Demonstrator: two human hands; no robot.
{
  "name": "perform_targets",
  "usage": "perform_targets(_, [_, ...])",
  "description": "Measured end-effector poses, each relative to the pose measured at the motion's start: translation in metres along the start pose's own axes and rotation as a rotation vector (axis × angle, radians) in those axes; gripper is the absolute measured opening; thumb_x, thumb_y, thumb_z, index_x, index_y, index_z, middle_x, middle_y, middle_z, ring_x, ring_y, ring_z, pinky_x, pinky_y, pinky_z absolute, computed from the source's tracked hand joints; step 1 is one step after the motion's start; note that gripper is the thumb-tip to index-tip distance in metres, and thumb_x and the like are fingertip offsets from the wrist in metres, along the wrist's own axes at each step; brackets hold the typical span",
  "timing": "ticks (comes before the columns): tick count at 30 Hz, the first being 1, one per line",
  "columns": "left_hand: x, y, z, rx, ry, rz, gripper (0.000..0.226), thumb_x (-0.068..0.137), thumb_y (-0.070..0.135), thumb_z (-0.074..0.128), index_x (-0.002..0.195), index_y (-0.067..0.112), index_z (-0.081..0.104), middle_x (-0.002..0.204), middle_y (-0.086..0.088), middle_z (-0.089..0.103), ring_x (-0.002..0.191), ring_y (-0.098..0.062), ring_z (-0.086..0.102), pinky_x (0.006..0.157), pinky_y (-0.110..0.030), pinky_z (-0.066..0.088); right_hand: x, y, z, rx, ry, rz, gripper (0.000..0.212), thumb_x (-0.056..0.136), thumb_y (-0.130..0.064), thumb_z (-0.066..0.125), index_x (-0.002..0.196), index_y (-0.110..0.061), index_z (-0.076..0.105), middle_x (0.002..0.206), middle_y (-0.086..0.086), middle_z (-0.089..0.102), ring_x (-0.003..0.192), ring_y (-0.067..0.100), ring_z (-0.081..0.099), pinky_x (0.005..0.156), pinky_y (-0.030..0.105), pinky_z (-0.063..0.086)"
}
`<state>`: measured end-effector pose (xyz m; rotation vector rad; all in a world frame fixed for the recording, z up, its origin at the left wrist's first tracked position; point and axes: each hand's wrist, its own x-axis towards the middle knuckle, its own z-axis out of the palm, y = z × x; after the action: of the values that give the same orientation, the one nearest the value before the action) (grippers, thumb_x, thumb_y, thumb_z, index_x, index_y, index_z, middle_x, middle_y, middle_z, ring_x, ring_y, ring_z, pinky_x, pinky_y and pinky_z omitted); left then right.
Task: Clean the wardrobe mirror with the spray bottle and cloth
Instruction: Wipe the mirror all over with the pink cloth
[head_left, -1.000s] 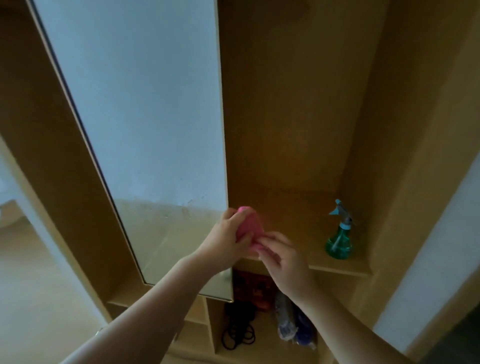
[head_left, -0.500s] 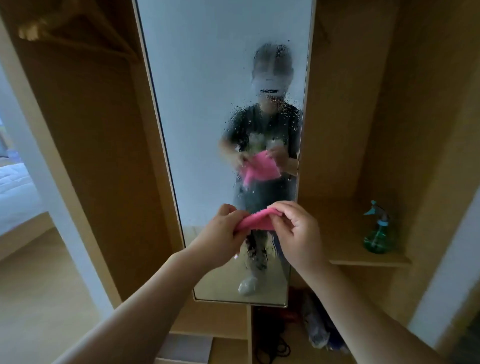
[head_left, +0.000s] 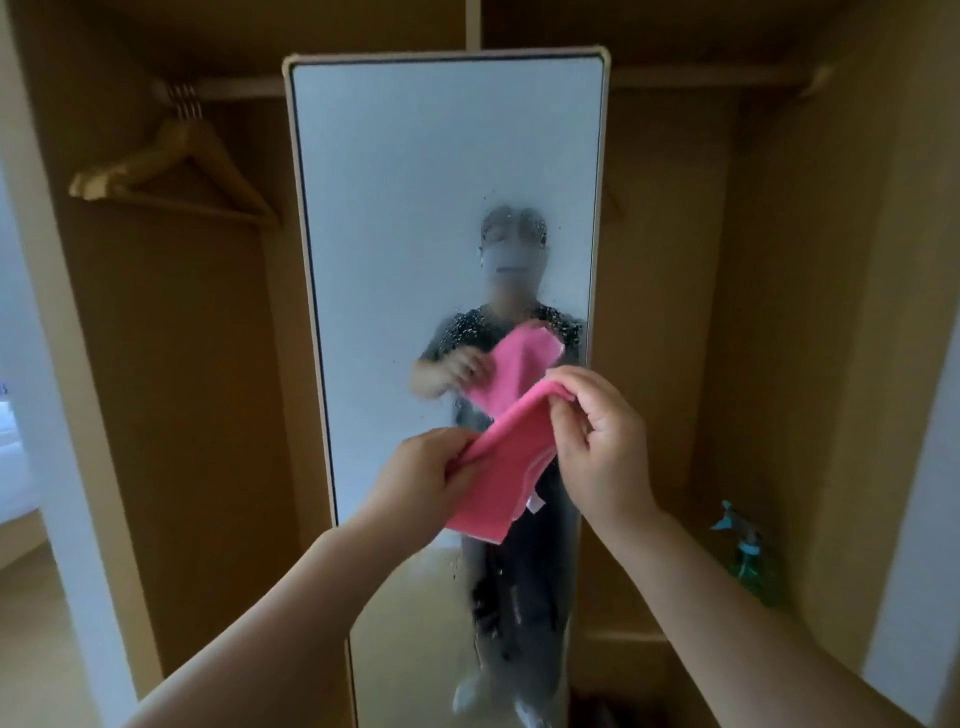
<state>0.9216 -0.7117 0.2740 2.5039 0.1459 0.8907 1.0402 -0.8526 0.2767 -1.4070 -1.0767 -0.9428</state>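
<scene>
A tall wardrobe mirror (head_left: 415, 197) in a light wooden frame stands straight ahead, its lower middle speckled with spray droplets. In front of it I hold a pink cloth (head_left: 498, 457) stretched between both hands. My left hand (head_left: 421, 483) pinches its lower left end, and my right hand (head_left: 597, 441) pinches its upper right corner. The cloth hangs clear of the glass. A green spray bottle (head_left: 748, 561) with a blue trigger stands on the shelf at the lower right, untouched.
Wooden hangers (head_left: 171, 166) hang from a rail (head_left: 234, 91) in the left wardrobe bay. The right bay has a wooden shelf (head_left: 623, 636) low down. White wall edges (head_left: 914, 493) flank the wardrobe. My reflection fills the mirror's lower part.
The view has swung up and left, so the whole mirror faces me. My hands have drawn apart and unfolded the bunched cloth into a hanging strip, the right hand rising.
</scene>
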Motion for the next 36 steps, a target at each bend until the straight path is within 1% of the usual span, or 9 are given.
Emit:
perform_targets(3, [0.024, 0.01, -0.006, -0.001, 0.044, 0.024, 0.01, 0.089, 0.017, 0.062, 0.094, 0.026, 0.064, 0.075, 0.008, 0.062, 0.066, -0.006, 0.052, 0.061, -0.017, 0.039, 0.028, 0.011, 0.002, -0.006, 0.049, -0.067, 0.025, 0.095, -0.012, 0.051, 0.108, 0.002, 0.069, 0.11, 0.009, 0.069, 0.107, 0.015, 0.063, 0.097, 0.027, 0.05])
perform_targets(5, [0.04, 0.014, -0.012, 0.004, 0.096, 0.01, 0.021, 0.088, 0.017, 0.063, 0.107, 0.027, 0.065, 0.084, 0.007, 0.066, 0.07, -0.012, 0.057, 0.063, -0.019, 0.044, 0.049, 0.019, 0.004, -0.008, 0.056, -0.088, 0.025, 0.097, -0.013, 0.051, 0.108, 0.001, 0.069, 0.111, 0.009, 0.069, 0.108, 0.016, 0.063, 0.097, 0.031, 0.051])
perform_targets(7, [0.052, 0.018, -0.019, -0.019, 0.131, -0.002, 0.022, 0.085, 0.014, 0.066, 0.1, 0.031, 0.065, 0.081, 0.011, 0.066, 0.069, -0.007, 0.058, 0.061, -0.012, 0.043, 0.067, 0.026, 0.006, -0.006, 0.063, -0.11, 0.021, 0.097, -0.01, 0.053, 0.106, 0.0, 0.069, 0.11, 0.008, 0.069, 0.109, 0.015, 0.062, 0.097, 0.034, 0.051])
perform_targets(11, [0.078, 0.023, -0.032, 0.019, 0.192, -0.034, 0.018, 0.077, 0.019, 0.074, 0.094, 0.024, 0.071, 0.077, 0.004, 0.069, 0.074, -0.018, 0.062, 0.067, -0.028, 0.047, 0.098, 0.03, 0.016, -0.054, 0.071, -0.156, 0.023, 0.098, -0.012, 0.052, 0.11, -0.002, 0.068, 0.113, 0.007, 0.068, 0.111, 0.018, 0.062, 0.097, 0.037, 0.051])
perform_targets(14, [0.095, 0.02, -0.047, 0.047, 0.217, 0.002, 0.022, 0.076, 0.03, 0.077, 0.092, 0.038, 0.065, 0.077, 0.012, 0.068, 0.074, -0.009, 0.063, 0.062, -0.024, 0.046, 0.124, 0.03, 0.024, -0.098, 0.069, -0.188, 0.022, 0.098, -0.011, 0.051, 0.11, -0.004, 0.068, 0.112, 0.006, 0.068, 0.109, 0.017, 0.062, 0.096, 0.036, 0.052])
perform_targets(18, [0.113, 0.002, -0.074, 0.064, 0.266, 0.107, 0.025, 0.083, 0.034, 0.071, 0.083, 0.048, 0.051, 0.079, 0.03, 0.06, 0.07, 0.012, 0.057, 0.058, -0.005, 0.039, 0.158, 0.026, 0.035, -0.186, 0.073, -0.215, 0.019, 0.097, -0.005, 0.052, 0.107, -0.003, 0.069, 0.111, 0.006, 0.068, 0.108, 0.016, 0.062, 0.098, 0.032, 0.049])
perform_targets(22, [0.133, -0.024, -0.106, 0.162, 0.335, 0.219, 0.004, 0.09, 0.035, 0.063, 0.094, 0.036, 0.064, 0.105, 0.017, 0.068, 0.096, -0.011, 0.061, 0.083, -0.029, 0.05, 0.184, 0.016, 0.046, -0.299, 0.066, -0.23, 0.019, 0.096, -0.002, 0.052, 0.1, -0.008, 0.069, 0.106, 0.003, 0.068, 0.098, 0.008, 0.059, 0.095, 0.009, 0.041])
perform_targets(29, [0.16, -0.071, -0.172, 0.3, 0.484, 0.336, 0.022, 0.09, 0.028, 0.056, 0.108, 0.025, 0.069, 0.107, 0.008, 0.064, 0.101, -0.015, 0.055, 0.086, -0.036, 0.049, 0.219, 0.008, 0.065, -0.461, 0.106, -0.139, 0.025, 0.099, -0.011, 0.048, 0.116, -0.007, 0.067, 0.124, 0.007, 0.064, 0.119, 0.021, 0.057, 0.105, 0.024, 0.036])
perform_targets(36, [0.178, -0.097, -0.191, 0.393, 0.646, 0.263, 0.025, 0.091, 0.022, 0.054, 0.114, 0.018, 0.064, 0.119, -0.003, 0.058, 0.112, -0.024, 0.05, 0.091, -0.042, 0.048, 0.253, 0.003, 0.077, -0.567, 0.063, -0.124, 0.028, 0.101, -0.012, 0.044, 0.119, -0.007, 0.065, 0.13, 0.006, 0.059, 0.124, 0.018, 0.051, 0.101, 0.012, 0.024])
